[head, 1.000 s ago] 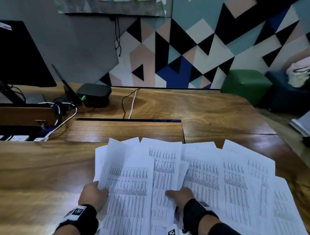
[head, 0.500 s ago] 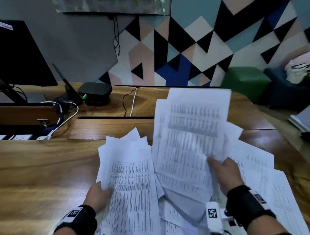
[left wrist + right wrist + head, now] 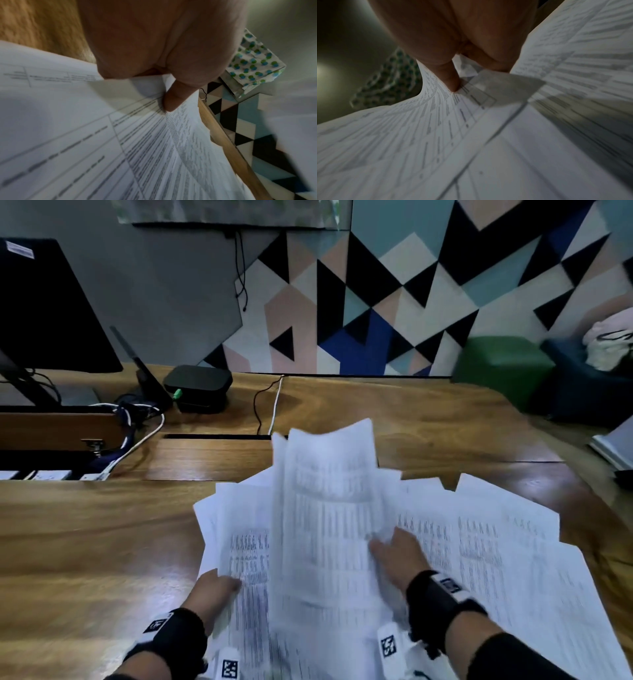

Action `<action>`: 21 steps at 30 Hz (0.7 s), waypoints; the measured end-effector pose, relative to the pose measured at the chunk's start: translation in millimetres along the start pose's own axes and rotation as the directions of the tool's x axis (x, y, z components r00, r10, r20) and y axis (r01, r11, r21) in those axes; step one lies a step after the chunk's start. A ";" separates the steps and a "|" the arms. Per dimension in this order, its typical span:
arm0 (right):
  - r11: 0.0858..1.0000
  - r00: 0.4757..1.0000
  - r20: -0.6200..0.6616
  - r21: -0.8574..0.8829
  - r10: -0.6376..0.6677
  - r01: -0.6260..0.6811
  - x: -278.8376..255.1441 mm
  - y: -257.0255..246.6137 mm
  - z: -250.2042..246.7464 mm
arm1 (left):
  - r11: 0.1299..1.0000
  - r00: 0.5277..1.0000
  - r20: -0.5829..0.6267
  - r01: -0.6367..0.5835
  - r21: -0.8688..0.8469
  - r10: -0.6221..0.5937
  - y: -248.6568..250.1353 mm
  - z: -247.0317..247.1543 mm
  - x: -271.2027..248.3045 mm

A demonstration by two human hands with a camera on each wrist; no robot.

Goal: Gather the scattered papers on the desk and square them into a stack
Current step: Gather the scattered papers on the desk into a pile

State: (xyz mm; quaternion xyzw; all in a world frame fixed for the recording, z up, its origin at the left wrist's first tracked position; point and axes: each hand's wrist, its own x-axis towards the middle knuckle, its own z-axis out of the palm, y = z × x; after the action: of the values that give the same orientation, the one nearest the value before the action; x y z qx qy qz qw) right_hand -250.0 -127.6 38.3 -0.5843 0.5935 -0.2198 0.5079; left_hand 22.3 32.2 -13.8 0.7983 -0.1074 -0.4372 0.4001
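Head view, bottom centre: thin white printed papers (image 3: 479, 549), dense with grey table rows, fanned flat over the glossy wood-grain desk (image 3: 85, 542). At lower left, left hand (image 3: 214, 589) pinching the edge of the left-most sheets, thumb on top; confirmed in the left wrist view, thumb (image 3: 175, 97) pressed onto the print. At lower centre, right hand (image 3: 399, 556) gripping a raised, bowed sheaf (image 3: 325, 508), blurred, apparently several sheets; in the right wrist view, thumb (image 3: 448, 77) pressed onto the curving paper. Both wrists in black bands. Farther up, mid left: rounded black box (image 3: 197, 383), tangled white and black cables (image 3: 137, 419), dark monitor (image 3: 48, 309). Across the top: wall (image 3: 376, 296) of flat coloured triangles.
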 end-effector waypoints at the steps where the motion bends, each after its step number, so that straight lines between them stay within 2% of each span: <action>1: 0.993 0.999 0.044 -0.118 0.008 -0.002 -3.8 6.4 12.9 | 1.000 1.000 0.001 0.010 -0.029 -0.010 2.3 -0.7 -2.3; 3: 0.968 0.991 0.115 -0.246 0.071 -0.041 -5.8 22.3 32.9 | 0.995 1.000 0.026 0.019 -0.097 -0.016 4.0 -3.3 -3.5; 7: 0.937 0.960 0.161 -0.303 0.229 -0.173 -10.4 37.0 56.2 | 0.955 0.976 0.211 0.104 -0.277 -0.045 10.3 -5.1 -15.6; 9: 0.933 0.950 0.184 -0.308 0.252 -0.187 -12.0 36.6 63.9 | 0.970 0.973 0.233 0.052 -0.239 0.005 8.8 -1.6 -18.8; 11: 0.942 0.947 0.233 -0.301 0.223 -0.148 -14.4 33.0 68.4 | 0.985 0.979 0.194 -0.029 -0.170 0.062 2.7 1.9 -17.0; 14: 0.978 0.938 0.302 -0.173 0.169 -0.120 -17.9 32.1 60.5 | 0.991 0.984 0.173 -0.030 -0.132 0.053 -2.6 4.5 -10.7; 15: 0.981 0.953 0.257 -0.149 0.159 -0.124 -18.4 32.4 52.5 | 0.991 0.985 0.158 -0.043 -0.124 0.062 -1.4 3.6 -9.6; 17: 0.963 0.984 0.005 -0.206 0.179 -0.174 -16.4 35.0 28.3 | 0.989 0.983 0.146 -0.096 -0.117 0.112 2.9 2.5 -8.0; 19: 0.880 0.930 -0.268 -0.337 0.250 -0.334 -13.9 43.9 -0.8 | 0.987 0.979 0.148 -0.121 -0.109 0.137 6.7 2.4 -7.5; 21: 0.761 0.857 -0.361 -0.412 0.368 -0.501 -15.2 50.5 -24.8 | 0.986 0.980 0.128 -0.140 -0.095 0.151 10.1 4.1 -6.3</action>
State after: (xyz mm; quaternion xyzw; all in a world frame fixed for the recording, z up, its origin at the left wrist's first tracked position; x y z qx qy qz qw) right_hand -298.1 -110.8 9.9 -0.5050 0.8102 -0.0107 0.2972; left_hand 17.2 26.6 -3.8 0.7392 -0.1734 -0.4637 0.4565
